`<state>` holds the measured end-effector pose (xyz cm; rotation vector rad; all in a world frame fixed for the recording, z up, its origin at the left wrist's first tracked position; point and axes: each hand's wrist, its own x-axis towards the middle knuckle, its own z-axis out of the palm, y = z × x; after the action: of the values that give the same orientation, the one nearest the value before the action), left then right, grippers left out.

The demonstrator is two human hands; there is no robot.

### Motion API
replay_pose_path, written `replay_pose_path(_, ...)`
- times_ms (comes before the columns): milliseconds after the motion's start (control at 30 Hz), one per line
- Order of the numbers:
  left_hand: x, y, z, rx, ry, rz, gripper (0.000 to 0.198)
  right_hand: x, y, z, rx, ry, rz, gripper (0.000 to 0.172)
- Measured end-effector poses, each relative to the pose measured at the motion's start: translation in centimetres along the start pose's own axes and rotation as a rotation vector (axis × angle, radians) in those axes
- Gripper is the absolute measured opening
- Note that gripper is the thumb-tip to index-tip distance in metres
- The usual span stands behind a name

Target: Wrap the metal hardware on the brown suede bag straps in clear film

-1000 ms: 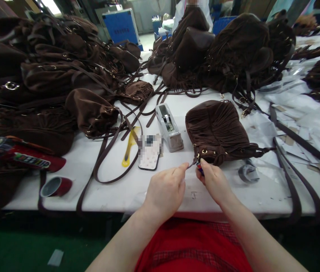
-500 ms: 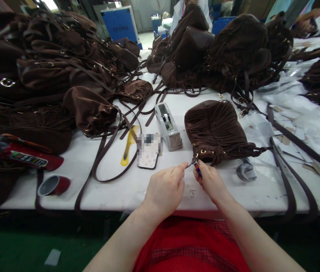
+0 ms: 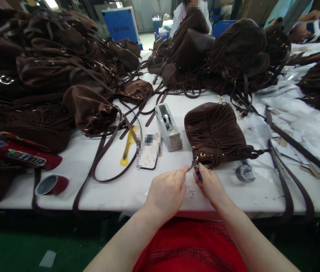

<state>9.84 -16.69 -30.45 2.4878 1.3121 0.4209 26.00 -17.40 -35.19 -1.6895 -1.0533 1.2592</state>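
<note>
A dark brown fringed bag [image 3: 215,130] lies on its side on the white table, its gathered mouth with gold eyelets facing me. My left hand [image 3: 167,192] is closed, pinching a thin brown strap [image 3: 192,164] by the bag's near left corner. Close beside it, my right hand [image 3: 212,185] is closed around a small blue and red lighter [image 3: 197,172], whose top is near the strap and a gold ring. No flame can be made out. The fingertips of both hands are partly hidden.
Left of the bag are a tape dispenser [image 3: 169,128], a phone [image 3: 149,153] and a yellow comb [image 3: 128,147]. A red cup [image 3: 52,185] lies tipped at the left. Piles of brown bags [image 3: 49,56] fill the back. Loose straps [image 3: 286,185] hang over the edge. A person [image 3: 205,17] is behind.
Both hands stay by the bag's corner, and the right has tilted slightly so that more of the lighter shows. The person at the back has shifted.
</note>
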Motion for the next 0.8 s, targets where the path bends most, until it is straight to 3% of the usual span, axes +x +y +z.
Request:
replay_pose_path(333, -0.2, 0.2, 0.5, 0.006, -0.018, -0.020, 0.039, -0.7, -0.1, 0.1, 0.131, -0.054, 0.148, 0.055)
replay_pose_path(467, -0.2, 0.8, 0.3, -0.020, -0.011, -0.083, 0.025, -1.6, 0.0, 0.4, 0.416, -0.158, 0.305, 0.054)
replay_pose_path(633, -0.2, 1.2, -0.1, -0.021, -0.077, -0.076, 0.018, -3.0, 0.5, 1.9, 0.655, -0.211, 0.365, 0.051)
replay_pose_path(700, -0.1, 0.8, -0.1, -0.031, -0.071, -0.097, 0.019, -3.8, 0.2, 1.5, 0.573, -0.202, 0.309, 0.049)
replay_pose_path(800, -0.2, -0.8, -0.3, -0.028, -0.081, -0.169, 0.019, -3.8, -1.6, -2.1, 0.263, -0.029, -0.010, 0.044)
